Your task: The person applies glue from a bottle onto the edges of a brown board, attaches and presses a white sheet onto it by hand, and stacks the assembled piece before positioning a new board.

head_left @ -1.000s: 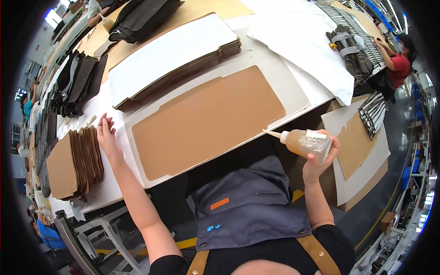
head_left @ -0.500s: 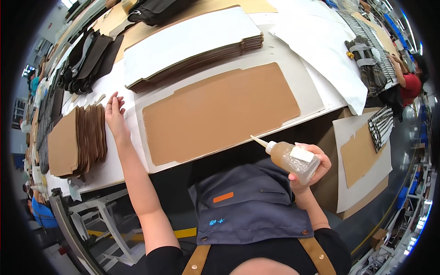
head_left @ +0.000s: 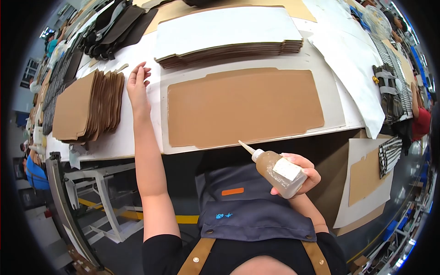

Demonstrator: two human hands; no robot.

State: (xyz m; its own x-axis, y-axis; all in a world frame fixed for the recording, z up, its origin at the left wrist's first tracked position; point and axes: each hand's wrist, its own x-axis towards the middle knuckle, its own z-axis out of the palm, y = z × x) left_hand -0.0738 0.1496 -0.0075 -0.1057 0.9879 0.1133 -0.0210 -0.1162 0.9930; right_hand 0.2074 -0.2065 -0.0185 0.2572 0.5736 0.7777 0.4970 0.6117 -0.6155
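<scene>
My right hand (head_left: 302,176) is wrapped round a squeeze bottle (head_left: 275,168) with a pale label and brownish liquid inside. Its long thin nozzle tip is close to the front edge of a brown panel (head_left: 243,107), which lies flat on a pale sheet. My left hand (head_left: 139,87) is over the white table top, fingers loosely bent and apart, nothing in them. It is between the brown panel and a stack of smaller brown pieces (head_left: 89,107) on the left.
Behind the panel stands a stack of white-topped panels (head_left: 224,32). Dark strapped pieces (head_left: 117,27) lie at the back left, and a white sheet (head_left: 348,78) covers the right side. A carton (head_left: 366,178) with boards on it stands below the table's right end. Other people work farther off.
My view has turned, so the table sits further right in the picture. The bottle's nozzle has shifted left along the panel's front edge. My left hand remains empty.
</scene>
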